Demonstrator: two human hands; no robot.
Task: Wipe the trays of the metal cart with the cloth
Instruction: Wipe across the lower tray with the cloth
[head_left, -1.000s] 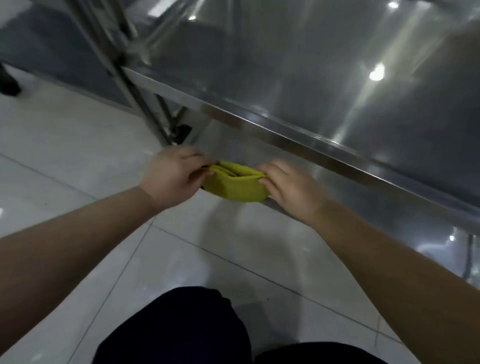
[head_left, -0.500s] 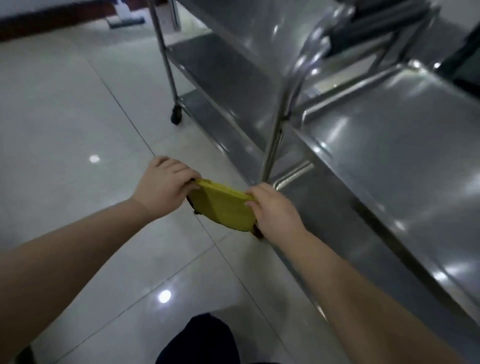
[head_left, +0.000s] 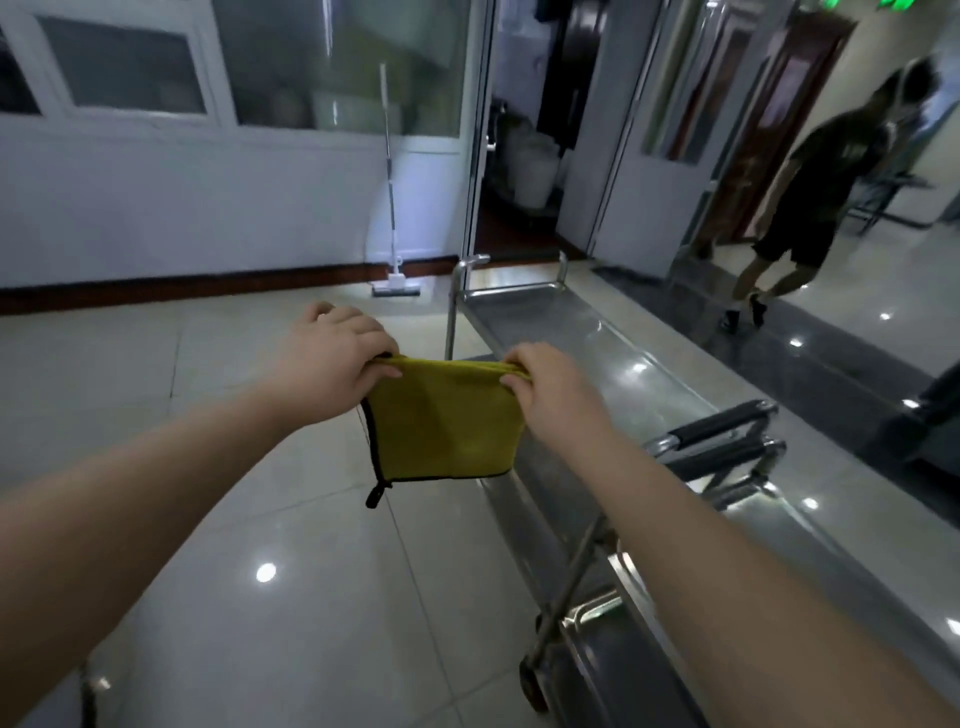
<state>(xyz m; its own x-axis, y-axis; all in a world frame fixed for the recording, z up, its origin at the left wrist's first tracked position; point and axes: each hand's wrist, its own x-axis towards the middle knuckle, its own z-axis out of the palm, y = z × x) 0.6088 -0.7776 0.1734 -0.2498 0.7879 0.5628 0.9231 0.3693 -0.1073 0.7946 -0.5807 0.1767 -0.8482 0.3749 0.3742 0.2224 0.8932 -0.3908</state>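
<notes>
Yellow cloth (head_left: 447, 421), edged in black, hangs in the air between the two hands, near the left long edge of the metal cart (head_left: 511, 288) and touching none of its trays. The left hand (head_left: 332, 348) pinches one top corner and the right hand (head_left: 550, 384) pinches the other. Their fingers curl over the upper hem, so the fabric is taut along the top and drops as a folded square. Held this way, it is probably being straightened into a neat pad before going down on the steel. The top tray (head_left: 623, 364) lies shiny just beyond the right hand and is the likely next surface. A mop (head_left: 392, 208) leans against the far wall.
</notes>
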